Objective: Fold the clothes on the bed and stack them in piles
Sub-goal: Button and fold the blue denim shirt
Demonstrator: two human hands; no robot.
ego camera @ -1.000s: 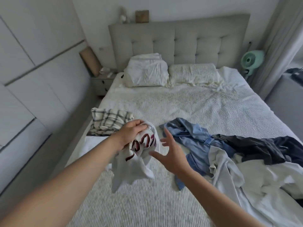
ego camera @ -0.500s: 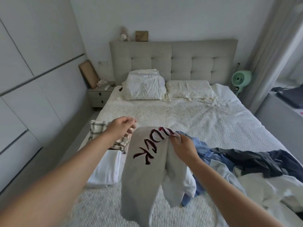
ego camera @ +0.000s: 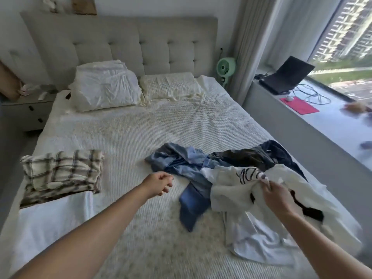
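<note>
The right hand [ego camera: 276,195] pinched a bunched fold of the white printed shirt [ego camera: 241,184], lifted a little above the unsorted heap on the right side of the bed [ego camera: 171,125]; the left hand [ego camera: 158,183] hung over the bare bedspread with its fingers curled and nothing in them. The likeliest trouble was a tangle: the shirt lay across the blue garment [ego camera: 187,168] and against the dark garment [ego camera: 251,156], so a pull from one corner could have dragged those along or left the shirt twisted, with no clean edge to fold by. A one-handed grip on a wad of cloth also risked the shirt slipping out or spreading crooked, and the heap sat near the right edge of the bed, where a tug might have sent something over the side. By count: one folded plaid piece [ego camera: 62,172] resting on one folded white piece [ego camera: 54,216] at the left, making a single pile of two; roughly four loose garments in the heap, though the overlaps made that uncertain; two pillows at the headboard.
</note>
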